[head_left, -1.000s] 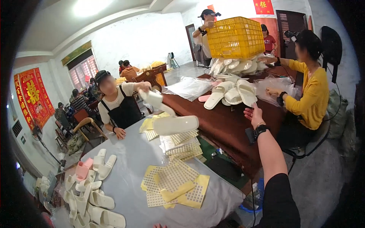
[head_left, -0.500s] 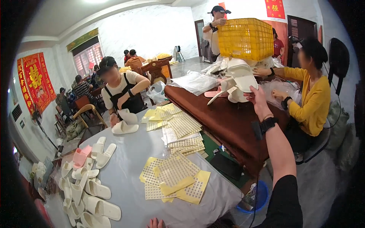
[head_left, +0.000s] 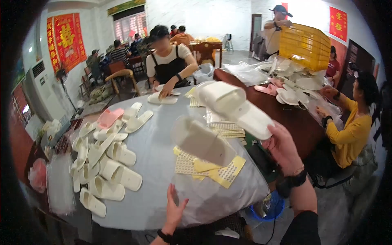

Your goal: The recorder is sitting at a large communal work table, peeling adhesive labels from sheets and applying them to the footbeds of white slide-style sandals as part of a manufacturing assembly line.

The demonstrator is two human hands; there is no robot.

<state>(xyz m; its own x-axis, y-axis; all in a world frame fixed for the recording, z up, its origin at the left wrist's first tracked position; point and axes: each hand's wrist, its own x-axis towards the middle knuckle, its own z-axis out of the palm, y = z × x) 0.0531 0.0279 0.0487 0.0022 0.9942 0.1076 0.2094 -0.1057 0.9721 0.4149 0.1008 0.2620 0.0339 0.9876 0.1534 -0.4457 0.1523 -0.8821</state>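
My right hand point(head_left: 281, 149) grips a white slipper point(head_left: 249, 112) by one end of its sole and holds it up over the grey-covered table. Below it a second white slipper point(head_left: 204, 141), blurred, is in the air above yellow label sheets point(head_left: 230, 173); I cannot tell whether the two are joined. Near the table's front edge my left hand point(head_left: 175, 208) is open, fingers spread and holding nothing. At the left of the table lie several white slippers point(head_left: 120, 173) with a pink slipper point(head_left: 109, 118) among them.
Across the grey table point(head_left: 151, 143) a person point(head_left: 171, 61) handles white slippers. On the right stands a brown-covered table point(head_left: 271, 108) where a person in yellow point(head_left: 353, 122) sits. Another person tilts a yellow crate point(head_left: 304, 47) over a slipper heap. A blue bin point(head_left: 269, 208) stands below.
My right hand has brought white slippers from the brown table leftward over the grey one. My left hand has risen into view. The yellow crate is tipped further, and the view has turned left.
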